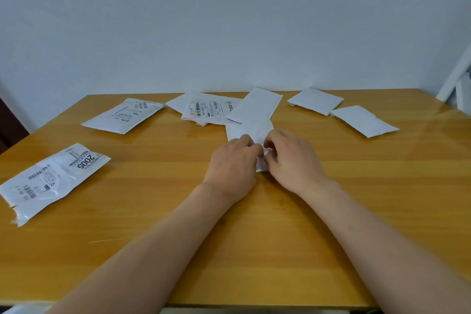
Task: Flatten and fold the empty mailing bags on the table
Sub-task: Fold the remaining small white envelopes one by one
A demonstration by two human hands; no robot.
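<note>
I am in the middle of folding one white mailing bag (251, 130) at the centre of the wooden table (254, 237). My left hand (233, 163) and my right hand (293, 160) sit side by side on its near end, fingers curled in and pinching the plastic between them, so that a crumpled bit of the bag shows in the gap between my hands. Its far end lies flat on the table and runs under a plain folded bag (256, 106), which leans across it toward the wall. I judge this to be the step of turning the near edge over; next I would need to line that edge up squarely and press the crease flat without dragging the bag lying on top. Still waiting are a labelled bag marked 2005 (51, 181) at the near left, another labelled bag (122, 116) further back, one with a barcode label (206, 108) just beside the centre, and two plain bags at the far right (316, 100) (364, 121).
</note>
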